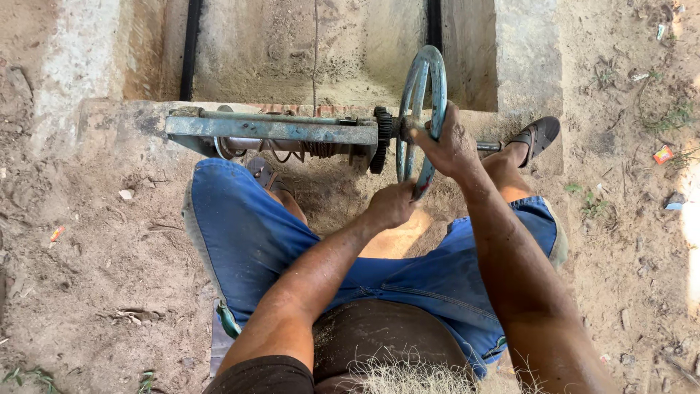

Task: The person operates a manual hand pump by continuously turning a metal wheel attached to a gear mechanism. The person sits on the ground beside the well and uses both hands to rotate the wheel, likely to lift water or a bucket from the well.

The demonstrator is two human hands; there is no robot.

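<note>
A worn blue metal hand wheel (423,80) stands upright on the edge of a concrete channel, fixed to a black gear (380,138) and a blue steel frame (270,129) with a cable drum. My left hand (390,204) grips the wheel's lower rim. My right hand (448,146) is wrapped around the rim higher up on its right side. My knees in blue shorts straddle the mechanism.
A concrete channel (306,51) with two black vertical guide slots drops away behind the frame. Sandy ground with small litter lies to both sides. My sandalled feet (536,135) rest on the concrete ledge beside the shaft.
</note>
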